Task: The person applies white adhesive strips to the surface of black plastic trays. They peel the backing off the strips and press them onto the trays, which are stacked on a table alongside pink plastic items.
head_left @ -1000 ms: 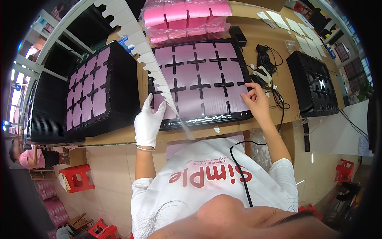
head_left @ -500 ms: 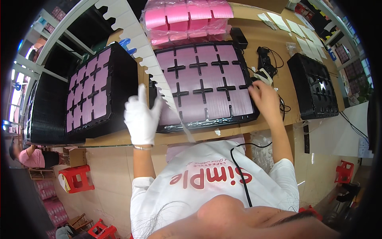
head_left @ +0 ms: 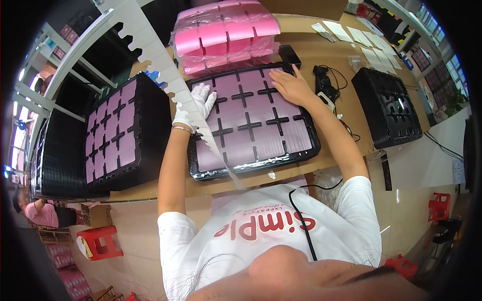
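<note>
A black plastic tray (head_left: 253, 165) lies on the bench in front of me, lined with pinkish-purple foam sheets (head_left: 246, 143) between black cross-shaped dividers. My left hand (head_left: 205, 100), in a white glove, rests open near the tray's left side, fingers stretched over the foam. A pale strip with a notched edge (head_left: 150, 47) slants down across the view and hides part of the glove. My bare right hand (head_left: 292, 88) lies flat and open on the foam by the tray's far right corner. Neither hand grips anything.
Left stands a stack of black trays with purple foam on top (head_left: 113, 130). Wrapped pink foam sheets (head_left: 226, 37) sit behind the tray. To the right are a black device with a cable (head_left: 324, 80), another black tray stack (head_left: 389, 108) and white papers (head_left: 361, 36).
Both hands have moved forward onto the foam: the gloved left from above the tray's near left side, the right from its right edge. The view has shifted slightly.
</note>
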Tool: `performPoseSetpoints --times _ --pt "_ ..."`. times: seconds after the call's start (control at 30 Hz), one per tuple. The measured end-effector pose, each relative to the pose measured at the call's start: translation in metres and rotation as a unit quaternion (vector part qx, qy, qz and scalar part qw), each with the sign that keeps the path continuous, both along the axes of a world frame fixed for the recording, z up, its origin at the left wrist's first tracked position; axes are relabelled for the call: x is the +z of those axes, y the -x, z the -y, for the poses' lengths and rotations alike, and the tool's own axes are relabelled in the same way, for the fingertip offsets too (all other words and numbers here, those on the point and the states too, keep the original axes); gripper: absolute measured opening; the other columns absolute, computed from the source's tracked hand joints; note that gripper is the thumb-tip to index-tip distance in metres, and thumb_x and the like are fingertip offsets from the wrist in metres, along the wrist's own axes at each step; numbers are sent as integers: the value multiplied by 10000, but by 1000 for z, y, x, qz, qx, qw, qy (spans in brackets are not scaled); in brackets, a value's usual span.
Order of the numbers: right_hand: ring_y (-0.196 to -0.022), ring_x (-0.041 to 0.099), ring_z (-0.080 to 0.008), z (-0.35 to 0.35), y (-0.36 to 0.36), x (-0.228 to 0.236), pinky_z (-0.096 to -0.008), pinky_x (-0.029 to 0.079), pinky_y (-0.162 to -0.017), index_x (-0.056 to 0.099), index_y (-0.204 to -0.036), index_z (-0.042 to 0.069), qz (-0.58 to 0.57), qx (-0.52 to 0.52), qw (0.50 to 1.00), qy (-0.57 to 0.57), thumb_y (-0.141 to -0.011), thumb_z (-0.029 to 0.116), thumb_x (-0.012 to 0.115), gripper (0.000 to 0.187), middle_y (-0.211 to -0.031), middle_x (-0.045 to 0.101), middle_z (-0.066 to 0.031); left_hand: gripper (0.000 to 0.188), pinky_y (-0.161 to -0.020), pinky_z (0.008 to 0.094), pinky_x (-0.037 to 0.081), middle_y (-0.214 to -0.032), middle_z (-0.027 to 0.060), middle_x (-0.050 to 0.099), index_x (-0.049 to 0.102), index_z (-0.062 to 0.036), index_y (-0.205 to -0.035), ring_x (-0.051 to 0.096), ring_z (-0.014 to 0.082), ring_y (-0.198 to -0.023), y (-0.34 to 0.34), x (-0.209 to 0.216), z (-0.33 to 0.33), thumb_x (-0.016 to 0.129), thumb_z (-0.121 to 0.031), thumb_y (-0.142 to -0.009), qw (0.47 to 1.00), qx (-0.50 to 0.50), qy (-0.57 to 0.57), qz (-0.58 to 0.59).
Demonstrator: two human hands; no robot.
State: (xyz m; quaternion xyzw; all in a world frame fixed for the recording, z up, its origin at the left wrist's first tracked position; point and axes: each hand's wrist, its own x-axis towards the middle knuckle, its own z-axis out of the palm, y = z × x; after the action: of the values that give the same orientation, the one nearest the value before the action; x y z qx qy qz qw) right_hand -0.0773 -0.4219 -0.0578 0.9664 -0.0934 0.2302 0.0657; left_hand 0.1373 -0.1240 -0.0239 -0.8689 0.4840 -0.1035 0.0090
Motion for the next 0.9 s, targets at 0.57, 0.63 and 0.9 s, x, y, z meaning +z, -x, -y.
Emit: performPoseSetpoints --times 0.57,0.63,0.9 --pt "-1159 605 -240 -125 181 45 -482 354 -1116 672 -1142 32 3 140 981 -137 -880 135 609 289 -1193 663 -116 210 -1011 444 441 -1008 110 710 706 -69 -1052 673 274 -942 155 45 -137 576 -187 -936 971 -196 119 -69" --pt "-1157 606 -233 -123 184 41 -478 351 -1119 669 -1141 32 -6 140 979 -148 -875 144 615 294 -1189 662 -120 178 -968 438 473 -934 112 716 717 -72 -1013 681 279 -881 156 49 -135 598 -169 -924 971 -187 135 -68" --pt "-1489 162 -314 -124 189 -5 -385 138 -1201 251 -1508 -20 84 5 896 -437 -1070 322 299 558 -1592 208 -192 546 -960 296 461 -1135 134 665 553 69 -1296 605 172 -1112 146 4 -155 665 -322 -932 805 215 350 -429"
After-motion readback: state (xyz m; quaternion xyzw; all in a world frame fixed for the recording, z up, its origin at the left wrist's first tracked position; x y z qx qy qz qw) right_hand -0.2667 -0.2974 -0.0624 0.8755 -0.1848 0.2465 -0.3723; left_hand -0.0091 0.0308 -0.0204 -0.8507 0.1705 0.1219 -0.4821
